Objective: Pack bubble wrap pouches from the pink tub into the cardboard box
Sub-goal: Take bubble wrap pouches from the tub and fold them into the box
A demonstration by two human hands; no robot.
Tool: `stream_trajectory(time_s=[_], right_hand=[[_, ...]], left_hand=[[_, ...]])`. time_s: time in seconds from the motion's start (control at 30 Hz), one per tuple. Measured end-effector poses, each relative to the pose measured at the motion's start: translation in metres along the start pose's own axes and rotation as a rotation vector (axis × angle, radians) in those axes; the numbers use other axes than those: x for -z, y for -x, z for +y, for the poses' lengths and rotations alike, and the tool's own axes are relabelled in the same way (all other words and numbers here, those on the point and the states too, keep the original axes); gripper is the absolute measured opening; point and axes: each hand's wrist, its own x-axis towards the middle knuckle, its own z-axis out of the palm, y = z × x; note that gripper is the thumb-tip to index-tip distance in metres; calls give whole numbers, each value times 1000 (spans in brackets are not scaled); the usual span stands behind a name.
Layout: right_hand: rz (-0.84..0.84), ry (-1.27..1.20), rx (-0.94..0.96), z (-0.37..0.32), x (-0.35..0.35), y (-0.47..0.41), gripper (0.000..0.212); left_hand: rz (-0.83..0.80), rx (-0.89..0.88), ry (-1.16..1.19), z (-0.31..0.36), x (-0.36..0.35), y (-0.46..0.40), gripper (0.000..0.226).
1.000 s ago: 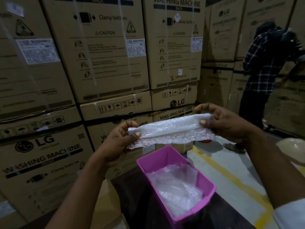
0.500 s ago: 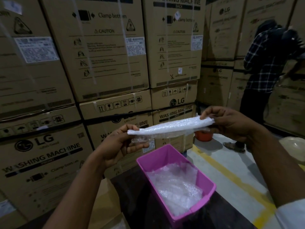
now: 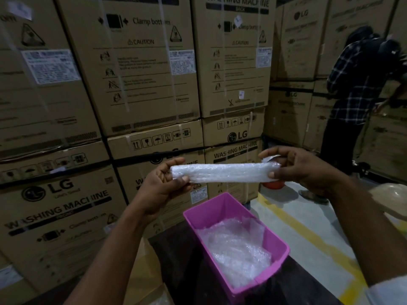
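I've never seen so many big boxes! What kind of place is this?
Most likely a warehouse or storeroom. Washing machine cartons are stacked in tall walls, a yellow line is painted on the concrete floor, and another worker stands by the stacks.

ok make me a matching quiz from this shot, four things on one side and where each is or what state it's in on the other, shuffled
Things:
1. folded pouch
2. pink tub
3. loose bubble wrap
4. person in a checked shirt

Places or states:
A. standing at the far right by the stacked cartons
B. held at both ends, above the tub
C. lying inside the tub
D. on the dark table, open-topped

Pairs: 1-B, 2-D, 3-C, 4-A
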Motion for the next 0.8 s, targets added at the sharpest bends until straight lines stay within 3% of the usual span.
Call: stream_trajectory(time_s=[0.2,0.37,0.57,0.8], right_hand=[[-208,132,-98,6,-11,-2,43],[-259,249,-102,12,-43,-10,45],[-299,77,-15,20,-86,-4,28],[-224,-69,-27,22,-94,-4,27]], left_hand=[[-32,-12,-85,6,1,-5,35],[-81,-14,-142,5,-9,-5,29],[-67,-26,-256,7,-26,-3,31],[86,-12,-95,9,-28,-7,40]])
